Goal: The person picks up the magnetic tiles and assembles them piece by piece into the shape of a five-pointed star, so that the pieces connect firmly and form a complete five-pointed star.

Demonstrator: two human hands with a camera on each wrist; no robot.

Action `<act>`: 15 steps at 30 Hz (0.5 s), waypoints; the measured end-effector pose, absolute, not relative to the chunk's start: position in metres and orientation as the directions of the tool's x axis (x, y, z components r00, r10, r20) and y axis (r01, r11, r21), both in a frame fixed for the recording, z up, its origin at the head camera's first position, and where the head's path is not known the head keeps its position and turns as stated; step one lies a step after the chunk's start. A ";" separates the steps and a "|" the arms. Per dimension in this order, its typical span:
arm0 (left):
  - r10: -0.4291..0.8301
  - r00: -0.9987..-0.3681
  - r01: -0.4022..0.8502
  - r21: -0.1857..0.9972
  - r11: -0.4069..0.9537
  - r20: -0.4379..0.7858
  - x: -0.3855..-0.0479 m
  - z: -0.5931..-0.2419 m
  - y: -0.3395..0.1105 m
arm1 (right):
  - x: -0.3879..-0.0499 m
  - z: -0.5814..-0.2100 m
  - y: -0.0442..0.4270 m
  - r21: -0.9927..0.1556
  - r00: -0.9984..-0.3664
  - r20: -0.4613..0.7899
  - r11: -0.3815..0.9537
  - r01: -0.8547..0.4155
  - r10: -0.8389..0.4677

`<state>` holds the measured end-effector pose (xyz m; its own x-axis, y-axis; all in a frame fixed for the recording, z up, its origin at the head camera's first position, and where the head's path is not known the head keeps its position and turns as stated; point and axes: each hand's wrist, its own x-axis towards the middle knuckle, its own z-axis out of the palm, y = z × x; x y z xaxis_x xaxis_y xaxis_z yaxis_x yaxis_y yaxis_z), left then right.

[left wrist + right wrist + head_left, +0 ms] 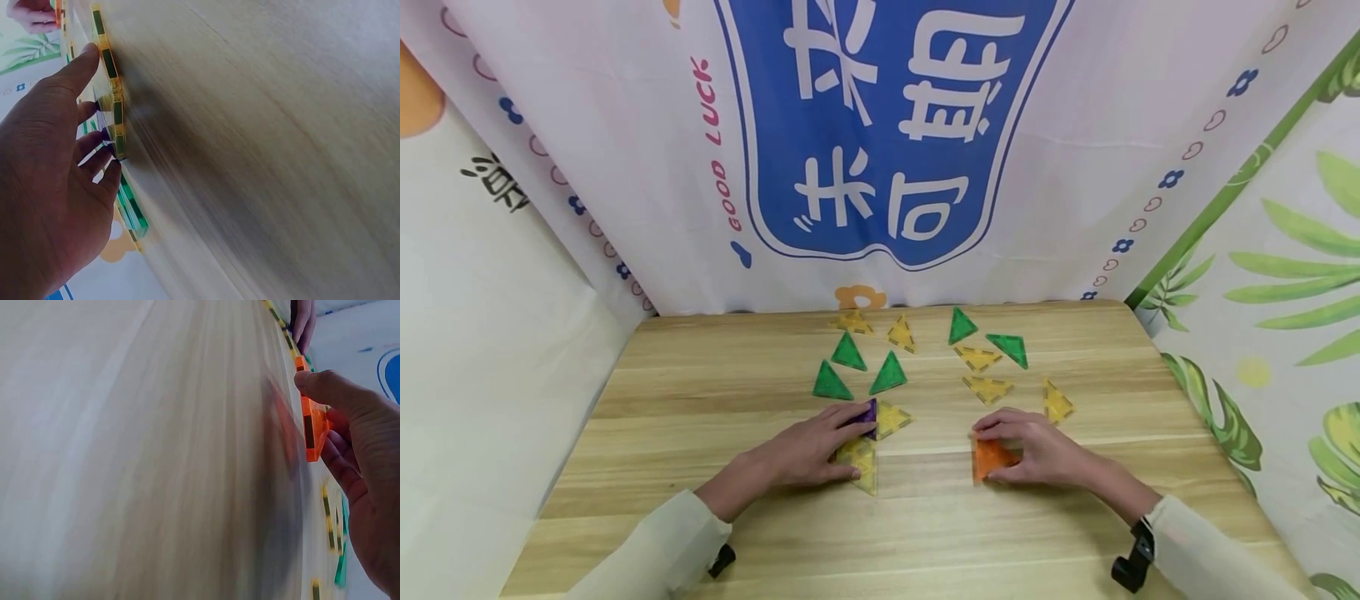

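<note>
My left hand rests on flat magnetic tiles at the table's middle. Its fingers touch a purple tile, partly hidden under them, and its thumb lies on a translucent yellow tile. Against the purple tile's right side sits a yellow triangular tile. To the right, apart from these, my right hand pinches an orange magnetic tile between thumb and fingers. In the right wrist view the orange tile appears slightly above the wood; fingers cover part of its outline.
Several green triangular tiles and yellow triangular tiles lie scattered toward the back of the wooden table. A printed cloth hangs behind the back edge, with more cloth on both sides.
</note>
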<state>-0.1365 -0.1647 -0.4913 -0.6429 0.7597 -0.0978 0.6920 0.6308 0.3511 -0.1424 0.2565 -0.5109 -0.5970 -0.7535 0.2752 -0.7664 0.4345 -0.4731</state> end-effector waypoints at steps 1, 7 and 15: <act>0.760 -0.642 0.691 0.354 0.630 -0.099 -0.136 -0.491 -0.165 | -0.143 -0.510 0.252 -0.473 -0.590 0.281 0.426 -0.771 -0.757; 0.762 -0.640 0.686 0.375 0.624 -0.098 -0.137 -0.492 -0.165 | -0.145 -0.506 0.225 -0.481 -0.556 0.289 0.383 -0.788 -0.779; 0.762 -0.641 0.682 0.388 0.620 -0.089 -0.138 -0.497 -0.168 | -0.150 -0.506 0.187 -0.493 -0.491 0.303 0.306 -0.814 -0.817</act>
<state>-0.1381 -0.1680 -0.4965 -0.6414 0.7620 -0.0894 0.6824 0.6198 0.3875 -0.1499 0.1871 -0.5057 -0.4906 -0.8171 0.3028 -0.8144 0.3064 -0.4928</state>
